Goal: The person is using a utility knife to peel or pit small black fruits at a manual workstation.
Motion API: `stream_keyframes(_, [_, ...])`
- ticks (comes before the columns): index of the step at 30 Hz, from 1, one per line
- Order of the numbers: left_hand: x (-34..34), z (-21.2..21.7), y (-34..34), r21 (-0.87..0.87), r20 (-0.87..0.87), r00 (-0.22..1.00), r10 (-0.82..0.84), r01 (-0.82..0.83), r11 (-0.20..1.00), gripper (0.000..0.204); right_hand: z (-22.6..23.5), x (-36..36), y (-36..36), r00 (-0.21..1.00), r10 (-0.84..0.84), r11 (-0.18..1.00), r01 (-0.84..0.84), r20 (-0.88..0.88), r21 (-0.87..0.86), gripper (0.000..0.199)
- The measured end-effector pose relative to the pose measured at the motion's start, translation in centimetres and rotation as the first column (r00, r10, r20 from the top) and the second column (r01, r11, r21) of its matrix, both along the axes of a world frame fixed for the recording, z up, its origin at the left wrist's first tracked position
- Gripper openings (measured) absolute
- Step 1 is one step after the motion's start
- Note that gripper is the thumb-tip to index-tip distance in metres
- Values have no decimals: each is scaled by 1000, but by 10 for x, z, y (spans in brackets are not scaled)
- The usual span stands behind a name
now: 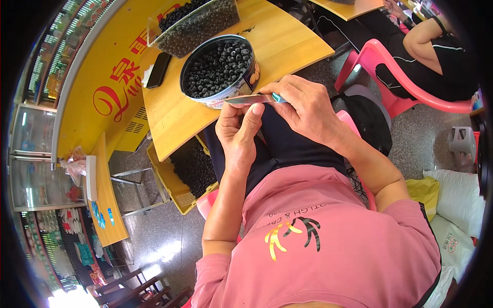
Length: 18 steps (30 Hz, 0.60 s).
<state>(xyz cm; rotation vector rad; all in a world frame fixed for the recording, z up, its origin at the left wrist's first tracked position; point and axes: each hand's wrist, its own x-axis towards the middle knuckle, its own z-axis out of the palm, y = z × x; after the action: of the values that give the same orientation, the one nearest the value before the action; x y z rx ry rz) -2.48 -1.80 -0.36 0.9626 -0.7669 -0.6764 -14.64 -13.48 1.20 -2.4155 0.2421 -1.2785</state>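
Observation:
My right hand grips a small knife by its blue handle, the blade pointing left. Below the blade is my left hand, its fingers curled in and the thumb raised close to the edge. Whatever those fingers may pinch is hidden behind them and the blade. Just beyond both hands, a round printed tin stands at the near edge of the wooden table. Small dark round pieces, several with pale centres, fill much of it; their kind cannot be made out.
Behind the tin, a clear box holds more dark pieces. A black phone lies to its left. Under the table sits a yellow crate of dark bits. A pink chair with another person is at right, near white sacks.

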Motion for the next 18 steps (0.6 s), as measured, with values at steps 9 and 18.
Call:
stream_keyframes(9, [1, -1, -1, 5, 14, 1000, 21, -21, 1000, 18, 0, 0, 1, 1000, 5, 1000, -5, 3, -27, 19])
stream_keyframes(18, [1, -1, 1, 28, 46, 998, 37, -39, 999, 19, -1, 1, 1, 1000, 19, 1000, -19, -12, -13, 21])
